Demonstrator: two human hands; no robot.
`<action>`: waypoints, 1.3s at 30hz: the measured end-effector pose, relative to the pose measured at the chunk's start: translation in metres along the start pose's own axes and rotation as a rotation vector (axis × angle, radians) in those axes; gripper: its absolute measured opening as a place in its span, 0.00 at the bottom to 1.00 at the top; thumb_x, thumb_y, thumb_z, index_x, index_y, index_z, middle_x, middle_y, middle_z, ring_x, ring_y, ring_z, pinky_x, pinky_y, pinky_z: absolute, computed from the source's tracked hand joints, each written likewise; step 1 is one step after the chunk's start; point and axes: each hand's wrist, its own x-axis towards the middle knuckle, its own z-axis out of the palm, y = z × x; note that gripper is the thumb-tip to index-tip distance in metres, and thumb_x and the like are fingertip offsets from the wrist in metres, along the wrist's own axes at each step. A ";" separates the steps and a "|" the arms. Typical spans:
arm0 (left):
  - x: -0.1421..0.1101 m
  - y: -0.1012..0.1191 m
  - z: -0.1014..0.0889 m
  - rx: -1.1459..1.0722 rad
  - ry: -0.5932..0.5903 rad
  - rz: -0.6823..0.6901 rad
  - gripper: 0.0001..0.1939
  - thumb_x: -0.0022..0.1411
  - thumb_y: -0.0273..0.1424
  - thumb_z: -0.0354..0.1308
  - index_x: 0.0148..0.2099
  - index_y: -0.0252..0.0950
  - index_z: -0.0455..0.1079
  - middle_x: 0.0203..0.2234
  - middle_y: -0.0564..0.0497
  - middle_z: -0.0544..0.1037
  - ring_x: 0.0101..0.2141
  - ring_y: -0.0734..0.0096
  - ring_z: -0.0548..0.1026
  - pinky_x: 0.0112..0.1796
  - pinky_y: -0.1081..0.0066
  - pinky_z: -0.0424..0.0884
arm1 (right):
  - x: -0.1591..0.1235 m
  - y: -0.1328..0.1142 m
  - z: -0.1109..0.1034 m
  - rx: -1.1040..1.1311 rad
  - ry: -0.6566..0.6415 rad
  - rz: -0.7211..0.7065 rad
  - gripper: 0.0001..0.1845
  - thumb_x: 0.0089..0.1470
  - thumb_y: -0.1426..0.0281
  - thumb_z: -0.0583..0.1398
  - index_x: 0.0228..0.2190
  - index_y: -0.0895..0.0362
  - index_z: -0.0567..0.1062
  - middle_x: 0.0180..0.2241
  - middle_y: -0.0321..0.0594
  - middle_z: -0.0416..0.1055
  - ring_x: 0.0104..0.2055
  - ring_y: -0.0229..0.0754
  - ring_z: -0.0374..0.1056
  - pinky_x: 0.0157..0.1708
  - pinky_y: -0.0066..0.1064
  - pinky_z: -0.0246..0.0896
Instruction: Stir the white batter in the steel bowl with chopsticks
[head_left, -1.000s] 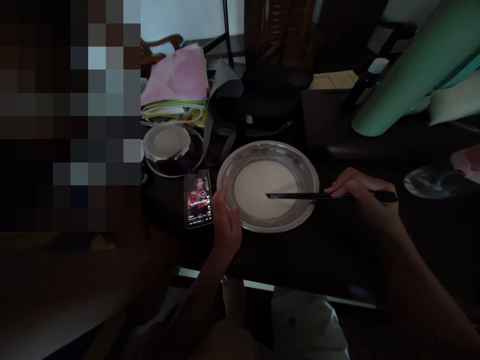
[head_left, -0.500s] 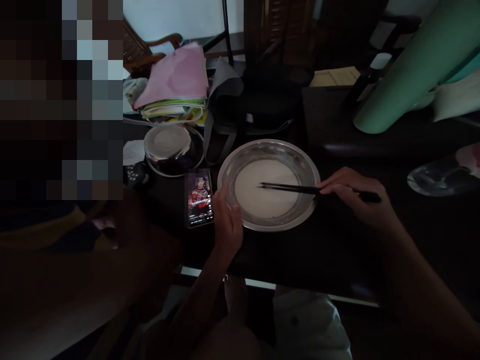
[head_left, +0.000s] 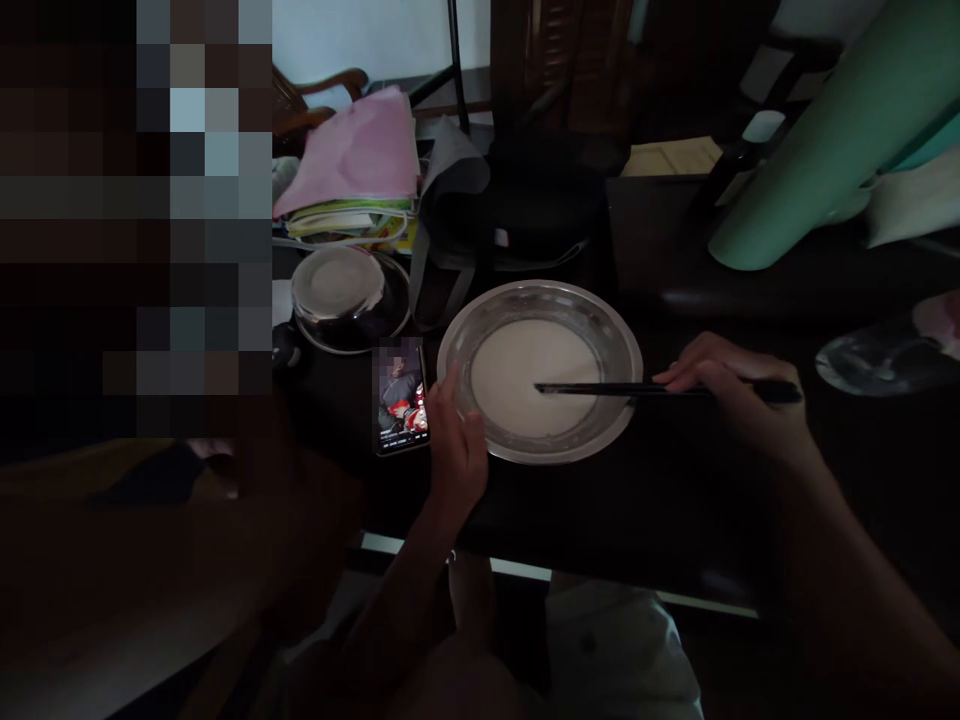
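Note:
A wide metal bowl (head_left: 540, 452) holding a milky white liquid (head_left: 517, 365) sits on the dark table. My left hand (head_left: 457, 450) grips the bowl's left rim, with a finger along the inner wall and the thumb near the front edge. My right hand (head_left: 739, 385), closed, holds black chopsticks (head_left: 611, 390) nearly level across the right rim. Their tips dip into the liquid near its middle. Just left of my left hand lies a phone (head_left: 403, 400) with its screen lit.
An upturned metal bowl (head_left: 337, 285) stands behind the phone, below a stack of papers with a pink sheet (head_left: 360, 150). A dark bag (head_left: 536, 215) lies beyond the bowl. To the right are a green cylinder (head_left: 817, 150), a dark bottle (head_left: 739, 160) and a clear plastic bottle (head_left: 862, 360). Another person is partly visible at left.
My right hand moved left with the chopsticks, then back right, their tips sweeping through the liquid. My left hand stays on the rim. The phone's picture has changed.

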 end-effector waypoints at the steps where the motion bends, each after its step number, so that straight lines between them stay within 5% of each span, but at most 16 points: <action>1: 0.000 0.000 0.000 0.000 -0.001 0.004 0.26 0.80 0.43 0.43 0.71 0.39 0.64 0.63 0.38 0.74 0.64 0.56 0.70 0.65 0.52 0.63 | 0.000 0.000 0.001 -0.006 -0.046 -0.027 0.15 0.66 0.71 0.61 0.31 0.46 0.85 0.33 0.33 0.83 0.37 0.41 0.77 0.40 0.36 0.70; 4: 0.000 0.000 -0.001 -0.006 -0.013 0.014 0.26 0.80 0.43 0.43 0.72 0.39 0.62 0.63 0.37 0.74 0.65 0.55 0.69 0.65 0.52 0.63 | 0.001 -0.001 0.002 -0.067 -0.081 -0.066 0.11 0.64 0.71 0.64 0.34 0.46 0.86 0.37 0.34 0.84 0.41 0.43 0.78 0.44 0.38 0.70; 8: 0.001 0.000 -0.001 -0.007 -0.026 -0.004 0.27 0.80 0.44 0.44 0.73 0.40 0.61 0.64 0.38 0.73 0.65 0.55 0.68 0.65 0.51 0.63 | 0.000 -0.001 0.000 -0.029 0.086 0.033 0.16 0.67 0.69 0.60 0.29 0.47 0.84 0.32 0.35 0.81 0.36 0.41 0.77 0.39 0.37 0.69; 14: 0.000 0.000 -0.002 0.005 -0.032 -0.026 0.27 0.79 0.44 0.43 0.73 0.40 0.61 0.64 0.38 0.73 0.65 0.55 0.69 0.66 0.51 0.63 | 0.000 -0.001 0.002 -0.042 -0.064 -0.024 0.13 0.65 0.69 0.62 0.31 0.46 0.85 0.35 0.36 0.84 0.38 0.45 0.78 0.40 0.39 0.71; 19: -0.001 -0.001 -0.001 0.027 -0.013 -0.026 0.27 0.79 0.45 0.44 0.71 0.40 0.62 0.63 0.38 0.74 0.66 0.54 0.69 0.66 0.50 0.62 | -0.001 -0.001 -0.002 -0.031 0.092 0.034 0.16 0.66 0.68 0.61 0.28 0.47 0.84 0.31 0.37 0.81 0.35 0.44 0.77 0.38 0.40 0.70; 24: -0.001 -0.001 -0.002 0.027 -0.032 -0.039 0.27 0.79 0.45 0.43 0.71 0.39 0.63 0.62 0.38 0.75 0.65 0.54 0.69 0.66 0.50 0.62 | 0.000 -0.002 0.001 -0.022 -0.068 -0.031 0.13 0.64 0.70 0.63 0.30 0.46 0.85 0.34 0.35 0.84 0.38 0.45 0.78 0.40 0.39 0.71; 29: 0.000 -0.001 -0.001 0.029 -0.005 -0.030 0.27 0.79 0.45 0.44 0.70 0.38 0.64 0.61 0.37 0.75 0.64 0.54 0.70 0.65 0.50 0.62 | 0.001 -0.001 0.000 -0.053 0.061 0.009 0.14 0.65 0.70 0.62 0.29 0.48 0.85 0.33 0.36 0.82 0.36 0.43 0.77 0.39 0.38 0.70; 34: -0.001 -0.002 -0.001 0.028 -0.014 -0.027 0.27 0.79 0.45 0.44 0.71 0.39 0.63 0.63 0.37 0.74 0.64 0.54 0.69 0.65 0.51 0.62 | 0.001 -0.001 0.001 -0.014 -0.056 -0.031 0.14 0.65 0.70 0.62 0.30 0.48 0.85 0.34 0.36 0.84 0.37 0.43 0.78 0.39 0.37 0.70; 39: -0.001 -0.002 -0.001 0.038 -0.013 -0.036 0.27 0.79 0.46 0.43 0.71 0.39 0.63 0.64 0.37 0.74 0.64 0.53 0.70 0.64 0.51 0.62 | 0.000 -0.002 0.000 -0.047 0.054 -0.005 0.14 0.65 0.70 0.62 0.29 0.47 0.85 0.33 0.36 0.82 0.36 0.44 0.77 0.38 0.40 0.70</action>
